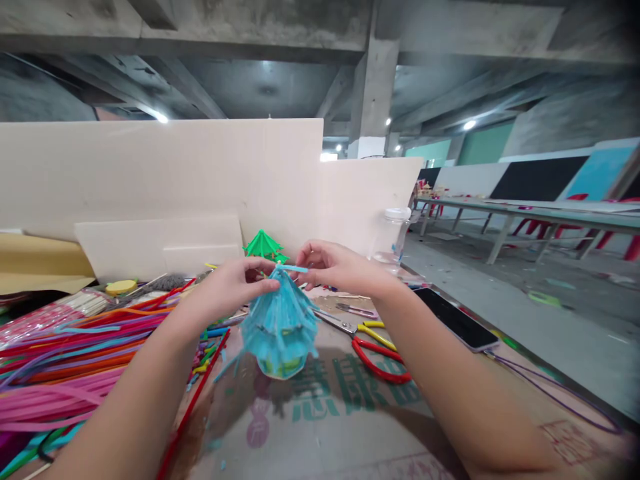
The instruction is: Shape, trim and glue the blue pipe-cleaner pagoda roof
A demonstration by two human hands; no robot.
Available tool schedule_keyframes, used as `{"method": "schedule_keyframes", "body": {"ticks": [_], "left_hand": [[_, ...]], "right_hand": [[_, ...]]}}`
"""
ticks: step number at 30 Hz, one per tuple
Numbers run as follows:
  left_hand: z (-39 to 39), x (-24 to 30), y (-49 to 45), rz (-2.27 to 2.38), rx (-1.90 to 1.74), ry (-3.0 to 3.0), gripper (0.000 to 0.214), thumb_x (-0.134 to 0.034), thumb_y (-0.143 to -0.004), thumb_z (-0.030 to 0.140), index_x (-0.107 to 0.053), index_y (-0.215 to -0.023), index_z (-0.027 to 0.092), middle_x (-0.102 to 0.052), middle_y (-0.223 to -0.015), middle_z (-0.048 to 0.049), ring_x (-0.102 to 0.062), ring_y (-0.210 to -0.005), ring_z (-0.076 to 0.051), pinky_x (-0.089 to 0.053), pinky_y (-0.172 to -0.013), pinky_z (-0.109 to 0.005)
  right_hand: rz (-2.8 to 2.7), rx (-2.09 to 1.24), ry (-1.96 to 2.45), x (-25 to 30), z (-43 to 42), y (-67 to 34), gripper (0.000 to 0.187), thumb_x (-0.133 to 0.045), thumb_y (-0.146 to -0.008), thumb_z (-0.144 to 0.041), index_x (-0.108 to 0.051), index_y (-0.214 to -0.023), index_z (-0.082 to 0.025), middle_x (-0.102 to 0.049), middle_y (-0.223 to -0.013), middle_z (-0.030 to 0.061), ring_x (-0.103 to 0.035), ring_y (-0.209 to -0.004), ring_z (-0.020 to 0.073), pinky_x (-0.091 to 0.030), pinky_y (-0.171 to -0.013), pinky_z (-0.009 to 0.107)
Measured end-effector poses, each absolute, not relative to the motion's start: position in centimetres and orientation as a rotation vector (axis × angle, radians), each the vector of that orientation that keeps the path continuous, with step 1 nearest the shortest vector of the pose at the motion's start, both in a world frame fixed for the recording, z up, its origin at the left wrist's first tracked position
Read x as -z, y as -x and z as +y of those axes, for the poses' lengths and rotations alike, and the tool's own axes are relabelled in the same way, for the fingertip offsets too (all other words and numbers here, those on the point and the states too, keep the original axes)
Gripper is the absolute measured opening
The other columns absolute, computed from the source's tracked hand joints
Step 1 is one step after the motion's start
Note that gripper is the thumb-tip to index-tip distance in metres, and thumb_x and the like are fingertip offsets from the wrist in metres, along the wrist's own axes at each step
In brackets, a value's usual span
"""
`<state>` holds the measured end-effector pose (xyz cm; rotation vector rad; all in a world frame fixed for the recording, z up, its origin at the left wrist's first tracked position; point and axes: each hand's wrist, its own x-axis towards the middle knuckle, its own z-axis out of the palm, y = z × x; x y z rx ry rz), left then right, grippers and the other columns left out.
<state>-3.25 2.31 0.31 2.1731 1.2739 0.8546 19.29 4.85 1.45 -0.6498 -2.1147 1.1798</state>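
I hold a light-blue cone-shaped craft made of pipe cleaners (281, 329) up over the table, its tip pointing upward. My left hand (240, 283) pinches the craft near its top from the left. My right hand (327, 265) pinches a short blue pipe cleaner end (293, 269) sticking out at the tip. Both hands have their fingers pressed together on it. A finished green cone craft (264, 247) stands behind on the table.
A pile of pink, red, orange and blue pipe cleaners (65, 363) lies at left. Red-and-yellow scissors (370, 347), a black phone (456, 320) and a clear jar (391, 237) sit at right. A cardboard wall (165, 173) stands behind. The table's right edge drops to the floor.
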Motion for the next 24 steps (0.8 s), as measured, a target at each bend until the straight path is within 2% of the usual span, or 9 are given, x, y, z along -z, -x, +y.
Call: {"method": "schedule_keyframes", "body": {"ticks": [3, 5, 10, 15, 17, 20, 24], "left_hand": [[2.7, -0.4, 3.9, 1.108, -0.868, -2.052, 0.042, -0.062, -0.081, 0.046, -0.066, -0.115, 0.021, -0.071, -0.107, -0.0043, -0.063, -0.101, -0.025, -0.048, -0.084, -0.032], [3.0, -0.3, 4.1, 1.064, -0.876, -2.031, 0.042, -0.062, -0.081, 0.046, -0.067, -0.115, 0.022, -0.071, -0.109, -0.0041, -0.063, -0.103, -0.025, -0.047, -0.087, -0.032], [3.3, 0.1, 3.6, 1.075, -0.903, -2.023, 0.045, -0.064, -0.079, 0.047, -0.066, -0.115, 0.02, -0.071, -0.109, -0.0058, -0.063, -0.1, -0.026, -0.049, -0.082, -0.032], [3.2, 0.6, 2.8, 1.068, -0.959, -1.992, 0.04, -0.068, -0.076, 0.046, -0.065, -0.104, 0.018, -0.07, -0.097, -0.0041, -0.064, -0.089, -0.022, -0.049, -0.075, -0.029], [3.3, 0.8, 2.6, 1.079, -0.986, -1.998, 0.04, -0.069, -0.075, 0.047, -0.065, -0.102, 0.018, -0.069, -0.098, -0.0041, -0.063, -0.09, -0.022, -0.049, -0.076, -0.029], [3.3, 1.0, 2.3, 1.045, -1.066, -1.974, 0.042, -0.071, -0.073, 0.046, -0.062, -0.103, 0.017, -0.068, -0.103, -0.0055, -0.063, -0.095, -0.021, -0.049, -0.078, -0.028], [3.3, 0.9, 2.0, 0.956, -1.107, -1.991, 0.038, -0.07, -0.076, 0.042, -0.057, -0.101, 0.017, -0.067, -0.107, -0.0066, -0.063, -0.098, -0.021, -0.049, -0.082, -0.029]], "right_hand": [[-2.146, -1.183, 0.647, -1.6, 4.5, -19.3, 0.017, -0.066, -0.079, -0.022, -0.052, -0.09, -0.019, -0.066, -0.088, 0.0021, -0.063, -0.079, 0.0117, -0.053, -0.07, 0.026], [-2.155, -1.171, 0.664, -1.6, 4.2, -19.2, 0.016, -0.065, -0.08, -0.025, -0.053, -0.088, -0.019, -0.068, -0.093, 0.0043, -0.064, -0.081, 0.0127, -0.054, -0.069, 0.027], [-2.18, -1.191, 0.69, -1.7, 4.4, -19.5, 0.018, -0.066, -0.081, -0.032, -0.054, -0.085, -0.019, -0.069, -0.089, 0.0046, -0.066, -0.08, 0.0142, -0.055, -0.067, 0.027], [-2.227, -1.081, 0.761, -1.8, 5.4, -20.6, 0.024, -0.061, -0.083, -0.04, -0.058, -0.085, -0.016, -0.066, -0.079, 0.0028, -0.062, -0.071, 0.0114, -0.052, -0.066, 0.025], [-2.206, -0.958, 0.764, -1.8, 5.1, -20.5, 0.026, -0.061, -0.083, -0.042, -0.057, -0.085, -0.016, -0.063, -0.075, 0.0014, -0.06, -0.067, 0.0111, -0.048, -0.061, 0.024], [-2.147, -0.59, 0.761, -1.9, 3.4, -19.5, 0.03, -0.064, -0.081, -0.047, -0.054, -0.087, -0.019, -0.059, -0.074, -0.0009, -0.053, -0.064, 0.0103, -0.04, -0.055, 0.022], [-2.219, -0.081, 0.694, -1.6, 0.8, -17.5, 0.043, -0.069, -0.076, -0.051, -0.056, -0.106, -0.023, -0.061, -0.09, 0.0005, -0.054, -0.075, 0.0125, -0.04, -0.064, 0.024]]}}
